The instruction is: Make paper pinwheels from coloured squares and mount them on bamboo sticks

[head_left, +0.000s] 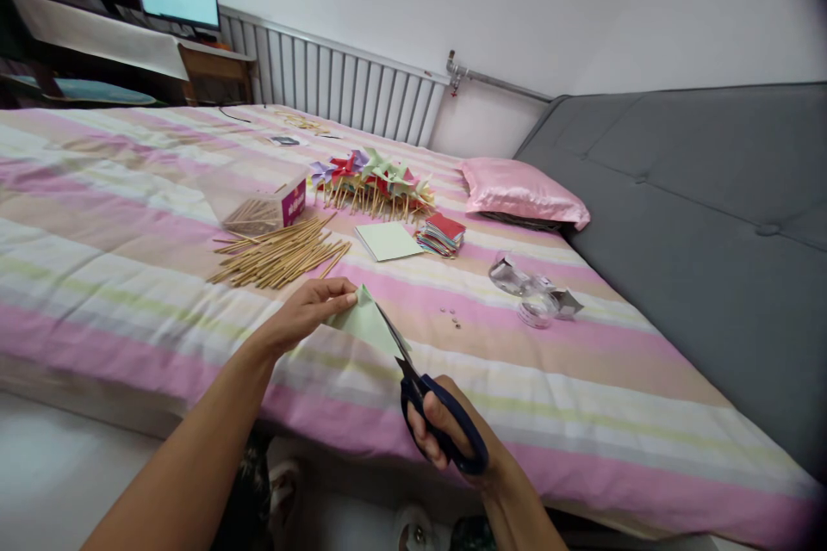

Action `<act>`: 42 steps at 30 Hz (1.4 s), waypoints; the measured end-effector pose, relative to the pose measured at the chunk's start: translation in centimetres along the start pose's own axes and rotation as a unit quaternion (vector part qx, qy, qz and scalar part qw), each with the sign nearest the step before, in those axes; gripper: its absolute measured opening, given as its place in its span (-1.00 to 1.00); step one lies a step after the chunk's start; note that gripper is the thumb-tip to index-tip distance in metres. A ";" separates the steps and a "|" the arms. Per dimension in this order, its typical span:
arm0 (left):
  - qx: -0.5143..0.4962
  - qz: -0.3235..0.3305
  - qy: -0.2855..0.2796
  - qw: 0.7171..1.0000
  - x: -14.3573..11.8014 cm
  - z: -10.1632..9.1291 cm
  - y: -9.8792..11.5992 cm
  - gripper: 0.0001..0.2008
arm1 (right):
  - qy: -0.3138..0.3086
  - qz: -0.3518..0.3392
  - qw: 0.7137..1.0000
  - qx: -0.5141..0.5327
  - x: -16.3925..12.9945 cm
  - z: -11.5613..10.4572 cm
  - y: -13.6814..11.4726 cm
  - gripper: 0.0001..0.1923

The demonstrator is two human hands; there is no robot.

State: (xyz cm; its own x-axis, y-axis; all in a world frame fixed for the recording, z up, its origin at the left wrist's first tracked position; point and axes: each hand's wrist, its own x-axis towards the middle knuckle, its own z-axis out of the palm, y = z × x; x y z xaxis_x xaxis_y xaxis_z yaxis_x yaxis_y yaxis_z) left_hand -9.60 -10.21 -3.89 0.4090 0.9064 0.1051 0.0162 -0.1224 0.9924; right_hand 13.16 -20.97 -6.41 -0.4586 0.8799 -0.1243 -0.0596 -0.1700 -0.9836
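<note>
My left hand (321, 301) pinches the upper corner of a pale green sheet of paper (367, 323) between thumb and fingers. Navy-handled scissors (475, 439) are gripped in my right hand (445, 426), with fingers through the loops. Their dark blades point up and left and lie along the right side of the paper; whether they are cutting into it I cannot tell. Both hands are above the near edge of a striped bed. Beyond my left hand lies a spread pile of thin wooden sticks (281, 254).
Paper pinwheels on sticks (371, 181) lie mid-bed, near a clear box (258, 207), pale square sheets (388, 241) and stacked coloured paper (441, 234). To the right are clear plastic containers (536, 306), tiny metallic pieces (452, 317), a pink pillow (523, 192) and a grey headboard (698, 224).
</note>
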 end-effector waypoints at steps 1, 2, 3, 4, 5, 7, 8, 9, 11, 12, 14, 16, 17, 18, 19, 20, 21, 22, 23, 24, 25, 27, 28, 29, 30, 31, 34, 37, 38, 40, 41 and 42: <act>-0.003 0.000 0.000 1.000 0.0 0.0 0.0 -0.75 | -0.001 -0.001 1.000 0.000 0.0 0.0 0.0 -0.37; -0.006 0.001 0.000 1.000 0.0 -0.1 -0.1 -0.76 | -0.001 -0.004 1.000 0.001 0.0 0.0 0.0 -0.37; -0.010 0.001 0.001 1.000 0.0 -0.1 -0.1 -0.77 | -0.001 -0.007 1.000 0.004 -0.1 0.0 0.0 -0.37; -0.013 0.001 0.002 1.000 0.0 -0.1 -0.1 -0.78 | -0.001 -0.010 1.000 0.009 -0.1 0.0 0.1 -0.38; -0.016 0.000 0.003 1.000 0.0 -0.1 -0.1 -0.78 | -0.002 -0.013 1.000 0.014 -0.1 0.0 0.1 -0.38; -0.018 0.000 0.003 1.000 0.1 -0.1 -0.2 -0.78 | -0.008 -0.015 1.000 0.022 0.0 0.0 0.2 -0.38; -0.019 -0.002 0.002 1.000 0.1 -0.1 -0.2 -0.78 | -0.011 -0.013 1.000 0.023 0.0 0.0 0.2 -0.38; -0.018 -0.004 0.000 1.000 0.0 -0.1 -0.2 -0.78 | -0.012 -0.010 1.000 0.025 0.0 -0.1 0.3 -0.38; -0.015 -0.006 -0.005 1.000 0.0 -0.1 -0.2 -0.77 | -0.008 0.001 1.000 0.029 0.1 -0.1 0.4 -0.39; -0.013 -0.006 -0.006 1.000 0.0 0.0 -0.2 -0.77 | -0.008 0.007 0.999 0.031 0.1 -0.1 0.4 -0.39; -0.012 -0.008 -0.005 1.000 0.0 0.0 -0.2 -0.76 | -0.007 0.017 0.999 0.031 0.1 -0.2 0.4 -0.39; -0.018 -0.012 -0.003 1.000 0.0 0.1 -0.1 -0.76 | -0.003 0.021 0.999 0.025 0.2 -0.1 0.4 -0.39; -0.021 -0.015 -0.002 1.000 0.1 0.2 -0.1 -0.76 | 0.000 0.021 1.000 0.024 0.2 -0.1 0.3 -0.39; -0.024 -0.018 -0.001 1.000 0.1 0.2 -0.1 -0.76 | 0.002 0.019 1.000 0.023 0.2 -0.1 0.3 -0.39; -0.026 -0.020 0.001 0.999 0.1 0.2 0.0 -0.76 | 0.004 0.017 1.000 0.022 0.2 0.0 0.2 -0.39; -0.027 -0.021 0.002 0.999 0.1 0.3 0.0 -0.76 | 0.003 0.016 1.000 0.022 0.2 0.0 0.2 -0.39; -0.027 -0.021 0.004 0.999 0.1 0.3 0.0 -0.76 | 0.002 0.017 1.000 0.021 0.2 0.0 0.2 -0.39; -0.028 -0.021 0.005 0.999 0.1 0.3 -0.1 -0.76 | 0.001 0.019 1.000 0.019 0.2 0.0 0.2 -0.39; -0.029 -0.020 0.007 0.999 0.1 0.3 -0.1 -0.76 | 0.001 0.022 1.000 0.017 0.3 0.0 0.2 -0.39; -0.031 -0.020 0.009 0.999 0.1 0.3 -0.1 -0.77 | 0.003 0.025 1.000 0.015 0.3 0.0 0.2 -0.39; -0.033 -0.020 0.010 0.999 0.1 0.3 -0.1 -0.77 | 0.005 0.027 1.000 0.013 0.3 0.0 0.2 -0.39; -0.036 -0.019 0.011 0.999 0.2 0.3 -0.1 -0.78 | 0.004 0.031 0.999 0.009 0.4 0.0 0.3 -0.39; -0.037 -0.018 0.012 0.999 0.2 0.4 -0.1 -0.78 | 0.001 0.032 0.999 0.005 0.4 0.0 0.3 -0.39; -0.038 -0.017 0.014 0.999 0.2 0.4 -0.1 -0.78 | -0.001 0.031 1.000 0.000 0.5 0.0 0.3 -0.39; -0.039 -0.017 0.016 0.999 0.2 0.5 0.0 -0.78 | -0.001 0.030 1.000 -0.006 0.5 0.0 0.2 -0.39; -0.040 -0.017 0.018 0.999 0.2 0.5 0.0 -0.78 | 0.000 0.027 1.000 -0.011 0.5 0.0 0.2 -0.39; -0.039 -0.014 0.022 0.999 0.1 0.5 0.0 -0.77 | 0.004 0.015 1.000 -0.012 0.4 -0.2 0.1 -0.39; -0.031 -0.003 0.047 0.998 0.3 0.4 -0.3 -0.77 | -0.021 0.008 1.000 -0.011 0.1 -0.3 -0.1 -0.37; -0.032 0.002 0.070 0.997 0.4 0.3 -0.4 -0.77 | -0.031 0.008 0.999 -0.015 0.0 -0.3 -0.3 -0.38; -0.054 0.010 0.134 0.989 0.7 0.0 -0.6 -0.76 | -0.039 0.007 0.999 -0.030 -0.2 -0.6 -0.5 -0.38; -0.076 0.010 0.170 0.982 0.8 -0.1 -0.8 -0.76 | -0.025 0.009 0.999 -0.039 -0.3 -1.0 -0.5 -0.39; -0.099 0.002 0.204 0.974 1.0 -0.2 -1.0 -0.74 | 0.004 0.016 0.999 -0.049 -0.3 -1.5 -0.6 -0.40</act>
State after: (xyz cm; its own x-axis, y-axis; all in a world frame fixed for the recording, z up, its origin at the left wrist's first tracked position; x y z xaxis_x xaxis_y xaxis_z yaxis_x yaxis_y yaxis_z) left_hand -9.44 -9.12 -4.72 0.0115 0.9962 0.0866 -0.1779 -0.0831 0.9805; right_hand 14.67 -20.46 -6.01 -0.4511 0.8788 -0.1559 0.0428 -0.1532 -0.9873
